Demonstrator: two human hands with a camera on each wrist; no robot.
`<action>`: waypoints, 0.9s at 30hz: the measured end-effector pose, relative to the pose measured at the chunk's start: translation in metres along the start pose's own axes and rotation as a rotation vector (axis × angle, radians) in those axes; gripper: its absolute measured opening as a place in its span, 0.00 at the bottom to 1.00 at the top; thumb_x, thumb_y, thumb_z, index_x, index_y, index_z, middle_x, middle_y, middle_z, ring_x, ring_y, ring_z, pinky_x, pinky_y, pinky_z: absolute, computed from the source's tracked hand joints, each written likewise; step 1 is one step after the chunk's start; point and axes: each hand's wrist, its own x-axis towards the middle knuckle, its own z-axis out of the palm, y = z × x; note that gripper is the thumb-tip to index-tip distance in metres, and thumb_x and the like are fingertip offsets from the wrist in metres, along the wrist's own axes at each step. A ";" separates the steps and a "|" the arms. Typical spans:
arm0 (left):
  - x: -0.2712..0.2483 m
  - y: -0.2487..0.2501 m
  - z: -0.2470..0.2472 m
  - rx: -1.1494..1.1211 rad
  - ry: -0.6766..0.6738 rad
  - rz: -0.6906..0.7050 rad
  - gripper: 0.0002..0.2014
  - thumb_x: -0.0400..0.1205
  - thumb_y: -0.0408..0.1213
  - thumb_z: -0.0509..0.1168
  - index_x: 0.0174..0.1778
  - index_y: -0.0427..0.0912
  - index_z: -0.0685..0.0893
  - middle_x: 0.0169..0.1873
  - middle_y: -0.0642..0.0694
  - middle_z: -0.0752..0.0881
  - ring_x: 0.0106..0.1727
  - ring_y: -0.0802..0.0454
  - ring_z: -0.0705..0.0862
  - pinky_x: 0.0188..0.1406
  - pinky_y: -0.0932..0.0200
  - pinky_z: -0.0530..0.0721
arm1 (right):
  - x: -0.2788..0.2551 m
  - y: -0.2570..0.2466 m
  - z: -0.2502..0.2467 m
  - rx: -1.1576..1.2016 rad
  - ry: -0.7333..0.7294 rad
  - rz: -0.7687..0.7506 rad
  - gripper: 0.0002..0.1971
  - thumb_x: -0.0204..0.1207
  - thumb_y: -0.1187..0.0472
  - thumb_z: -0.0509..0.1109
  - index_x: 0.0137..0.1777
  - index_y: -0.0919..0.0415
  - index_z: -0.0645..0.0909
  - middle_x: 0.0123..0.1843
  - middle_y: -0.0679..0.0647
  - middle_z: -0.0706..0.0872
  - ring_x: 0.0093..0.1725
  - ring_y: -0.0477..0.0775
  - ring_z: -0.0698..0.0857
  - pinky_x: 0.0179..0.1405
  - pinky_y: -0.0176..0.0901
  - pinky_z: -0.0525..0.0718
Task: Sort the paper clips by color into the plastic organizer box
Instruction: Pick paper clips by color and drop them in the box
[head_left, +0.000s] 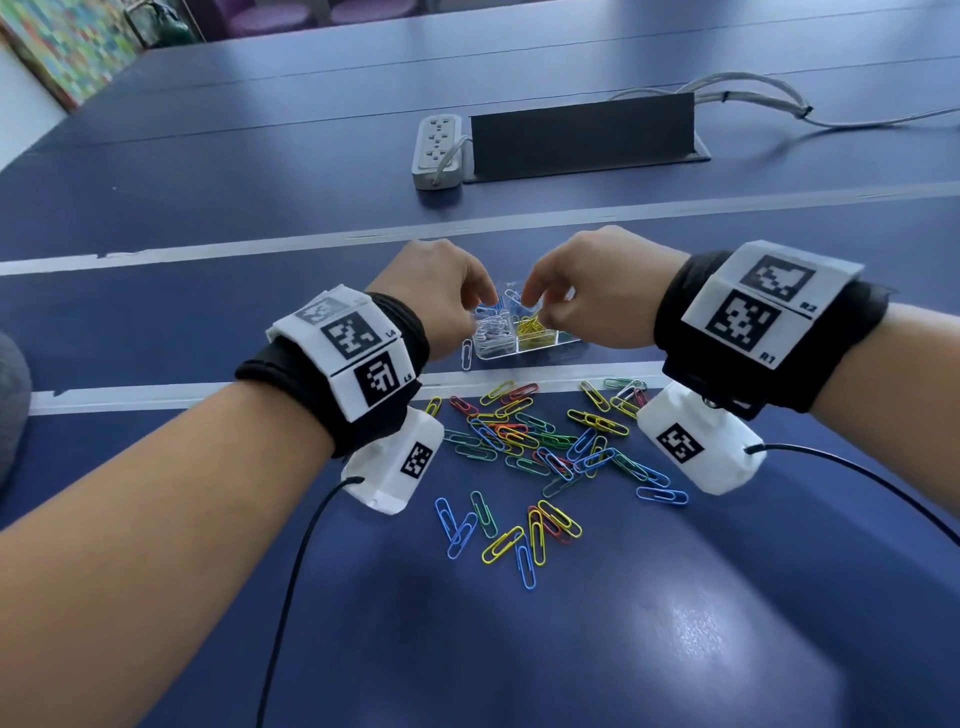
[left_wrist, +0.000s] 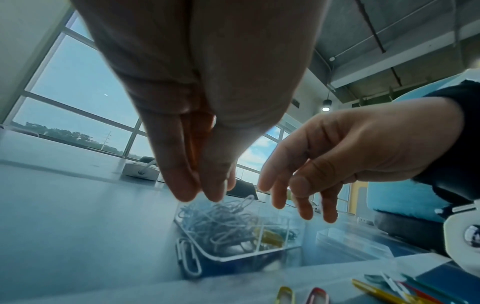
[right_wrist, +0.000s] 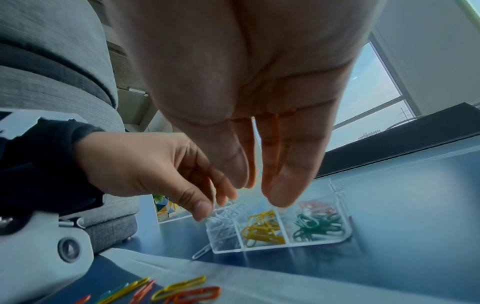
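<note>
A clear plastic organizer box (head_left: 519, 352) (left_wrist: 233, 258) (right_wrist: 285, 246) sits on the blue table and holds white clips (right_wrist: 223, 226), yellow clips (right_wrist: 262, 228) and green clips (right_wrist: 317, 226). Pink ones fill a compartment behind. My left hand (head_left: 487, 306) (left_wrist: 207, 196) (right_wrist: 215, 202) hovers over the white compartment, thumb and fingers pinching what looks like a white clip. My right hand (head_left: 535, 307) (left_wrist: 298, 205) (right_wrist: 259, 193) hangs over the yellow compartment with straight fingers and holds nothing. Loose mixed-colour clips (head_left: 540, 441) lie nearer me.
One white clip (head_left: 466, 356) (left_wrist: 189, 261) (right_wrist: 201, 254) lies on the table against the box's left side. A power strip (head_left: 439, 150) and a black cable box (head_left: 582, 137) stand farther back. White tape lines (head_left: 208, 249) cross the table.
</note>
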 end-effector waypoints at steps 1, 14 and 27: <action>0.000 0.000 0.000 0.015 -0.012 0.000 0.13 0.74 0.27 0.68 0.52 0.45 0.89 0.42 0.47 0.87 0.42 0.56 0.80 0.47 0.66 0.76 | 0.000 -0.001 0.001 -0.014 -0.007 -0.007 0.16 0.76 0.61 0.63 0.61 0.49 0.84 0.57 0.53 0.88 0.58 0.56 0.82 0.58 0.41 0.77; 0.003 -0.003 0.006 0.002 0.005 -0.002 0.07 0.77 0.40 0.69 0.47 0.47 0.91 0.38 0.48 0.87 0.42 0.56 0.80 0.47 0.65 0.75 | 0.006 -0.013 0.006 -0.200 -0.117 -0.042 0.24 0.77 0.65 0.58 0.71 0.49 0.77 0.64 0.58 0.84 0.63 0.62 0.81 0.60 0.45 0.79; -0.006 -0.019 0.003 0.137 -0.132 -0.106 0.18 0.73 0.51 0.72 0.56 0.48 0.82 0.52 0.47 0.85 0.55 0.48 0.82 0.56 0.56 0.79 | 0.013 -0.010 0.010 -0.141 -0.041 -0.008 0.21 0.77 0.51 0.66 0.71 0.50 0.77 0.65 0.55 0.82 0.67 0.59 0.77 0.64 0.46 0.75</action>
